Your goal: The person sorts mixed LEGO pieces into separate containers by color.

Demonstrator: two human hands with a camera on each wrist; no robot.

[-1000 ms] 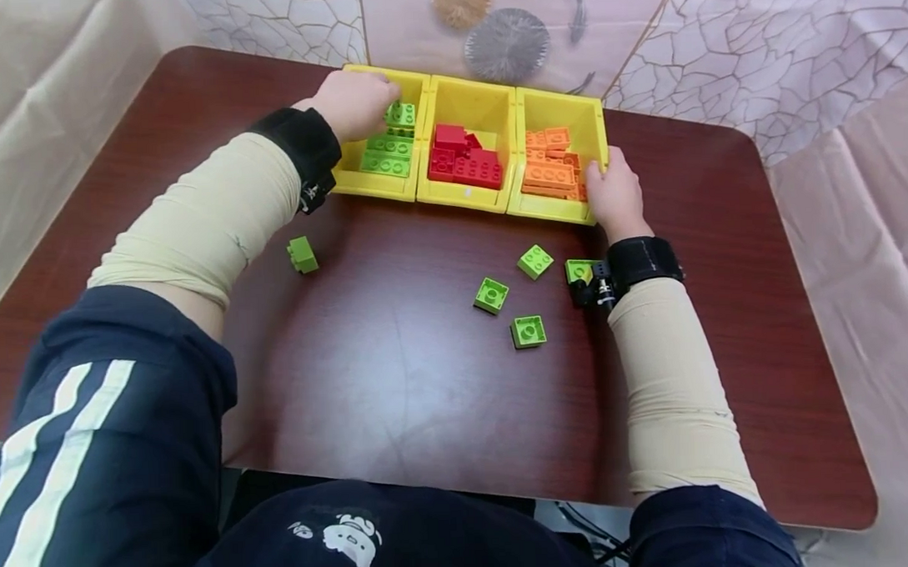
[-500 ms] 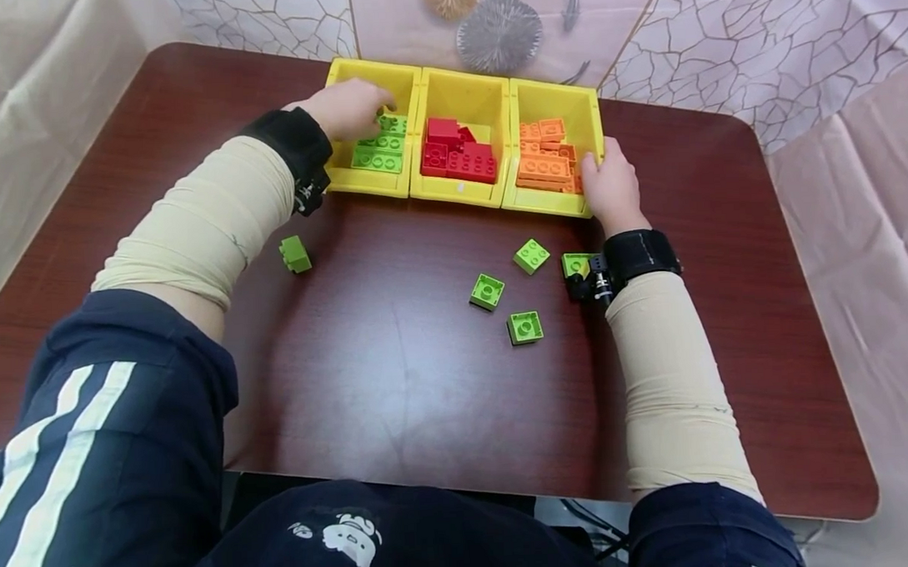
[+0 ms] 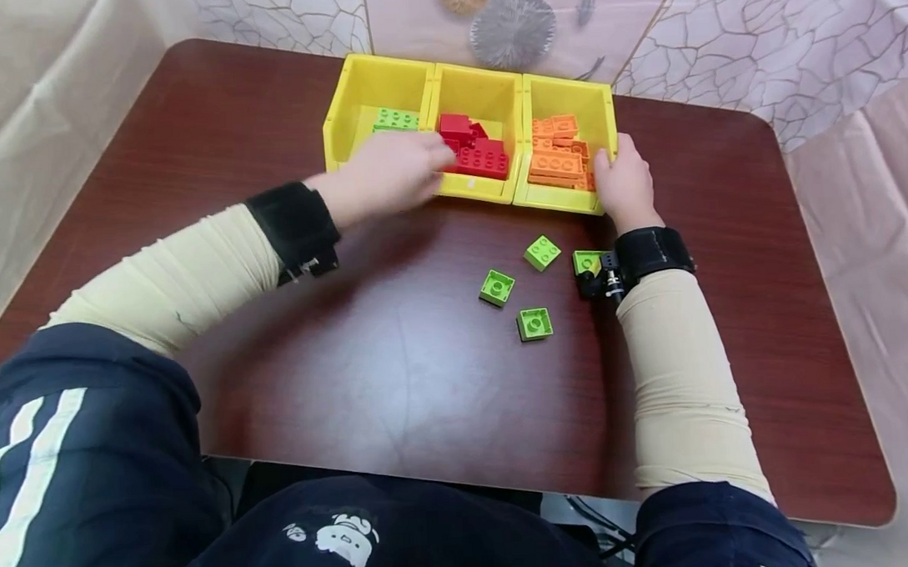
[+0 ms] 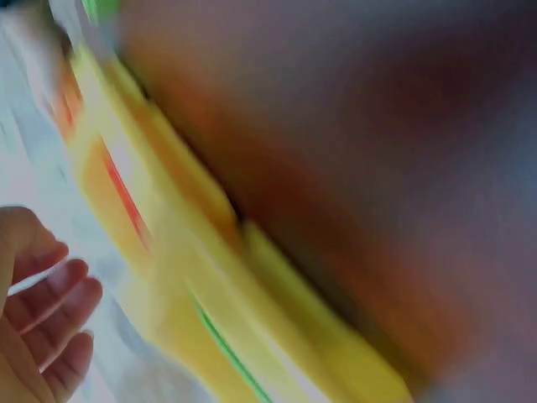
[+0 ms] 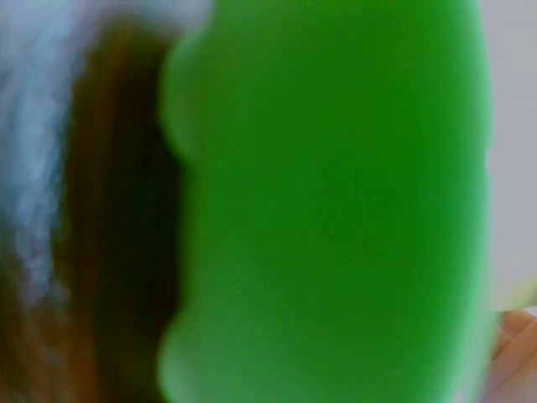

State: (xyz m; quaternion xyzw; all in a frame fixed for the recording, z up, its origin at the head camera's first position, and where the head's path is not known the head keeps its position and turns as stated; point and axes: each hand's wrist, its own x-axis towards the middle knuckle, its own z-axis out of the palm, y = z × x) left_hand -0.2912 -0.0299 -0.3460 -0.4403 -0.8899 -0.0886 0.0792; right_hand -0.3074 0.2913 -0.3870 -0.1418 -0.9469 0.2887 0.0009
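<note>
My left hand [image 3: 390, 173], blurred, hovers over the front edge of the left and middle compartments of the yellow three-part bin [image 3: 564, 199]. In the left wrist view the fingers [image 4: 59, 302] are loosely bent with nothing between them. My right hand [image 3: 626, 186] grips the bin's right end wall, thumb over the rim. Green building bricks [image 3: 396, 119] lie in the left compartment, partly hidden by the hand. Red bricks [image 3: 483, 159] fill part of the middle one, orange bricks [image 3: 557, 165] the right one. A green brick [image 5: 336, 201] fills the right wrist view.
Loose green bricks lie in front of the bin: one studs up [image 3: 542, 253], one hollow side up [image 3: 497, 288], another hollow brick [image 3: 534, 324] nearer me. A further green brick [image 3: 587, 262] is partly under the right wrist camera. Patterned cloth hangs behind the brown table [image 3: 763, 306].
My left hand has left the green bricks, moving right and toward me. The loose green brick at left is now out of sight near the left arm. My right hand keeps its hold.
</note>
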